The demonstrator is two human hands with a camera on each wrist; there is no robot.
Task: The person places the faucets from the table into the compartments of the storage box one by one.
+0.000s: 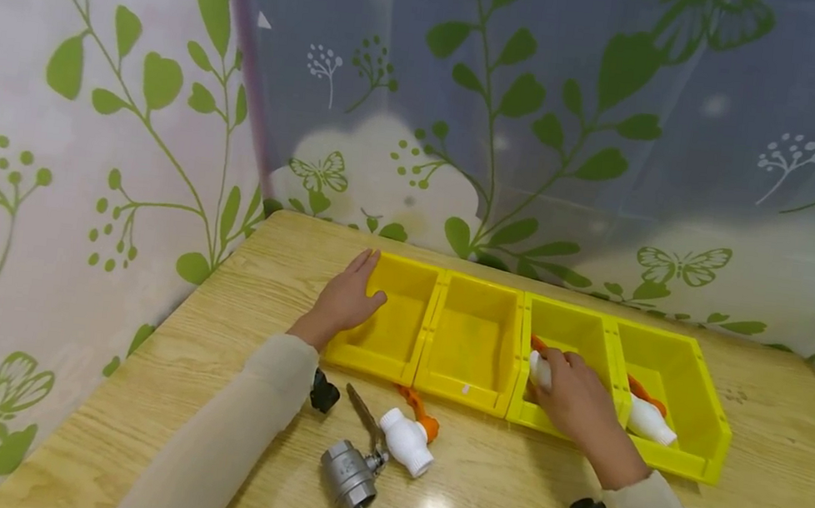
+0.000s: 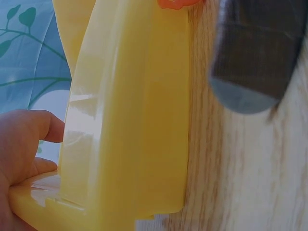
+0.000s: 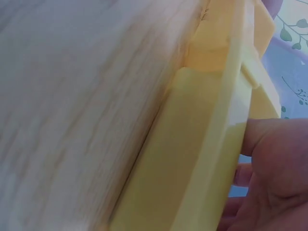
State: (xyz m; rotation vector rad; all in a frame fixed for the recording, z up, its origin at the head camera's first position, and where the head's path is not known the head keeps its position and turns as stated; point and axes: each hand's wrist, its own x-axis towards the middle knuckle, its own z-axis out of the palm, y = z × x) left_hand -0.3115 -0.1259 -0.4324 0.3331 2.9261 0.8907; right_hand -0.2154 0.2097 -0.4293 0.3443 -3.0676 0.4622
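Observation:
At the left end of a row of joined yellow bins [image 1: 467, 395], my left hand [image 1: 348, 297] grips the side wall, thumb inside and fingers along the outer edge. The left wrist view also shows this hand [image 2: 24, 149] at the bin's rim. My right hand [image 1: 580, 395] holds a white plastic ball valve [image 1: 539, 371] with an orange handle inside the third bin from the left. In the right wrist view, the bin front hides part of the right hand [image 3: 274, 168], and the valve is out of sight.
Another white ball valve [image 1: 648, 420] lies in the rightmost bin. On the wooden table [image 1: 217, 333] in front of the bins are a metal ball valve [image 1: 350, 474] with a long lever and a white ball valve [image 1: 407, 440] with an orange handle. Patterned cloth hangs behind.

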